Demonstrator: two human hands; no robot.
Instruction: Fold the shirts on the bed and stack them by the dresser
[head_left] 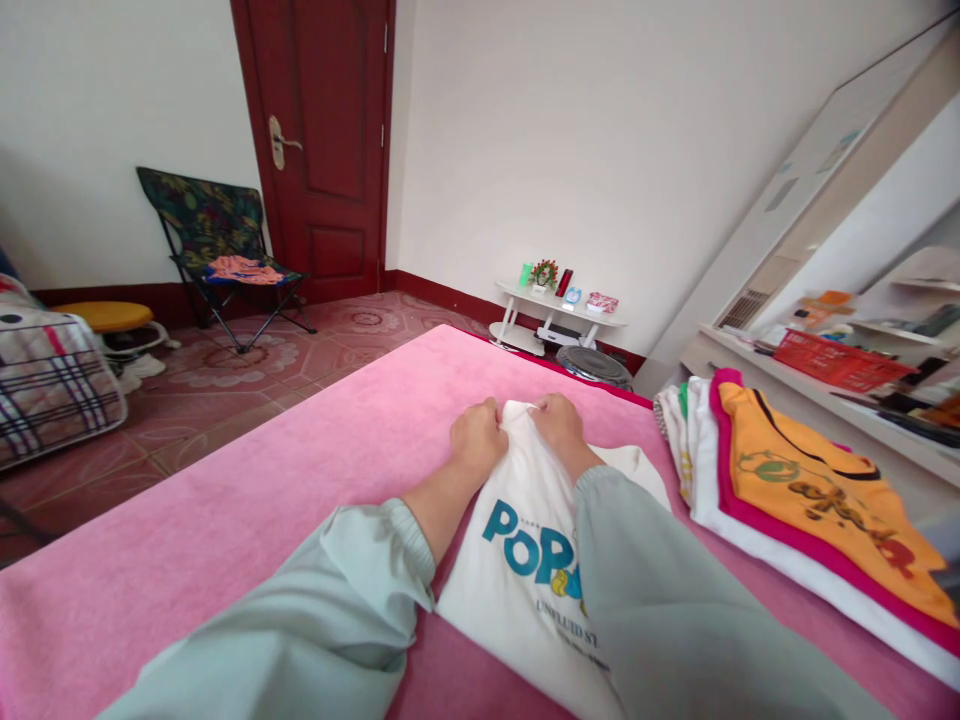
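Treat the white shirt (517,600) on the pink cover (337,450), left of the folded clothes (817,480), as probably light, soft and floppy, best taken by the far edge, pinched there in left hand (478,437) and right hand (561,425).

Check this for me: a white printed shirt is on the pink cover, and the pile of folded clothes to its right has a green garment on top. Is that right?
Not quite: the garment on top is yellow-orange, not green, as the head view shows. The white printed shirt is on the pink cover, with the pile of folded clothes to its right.
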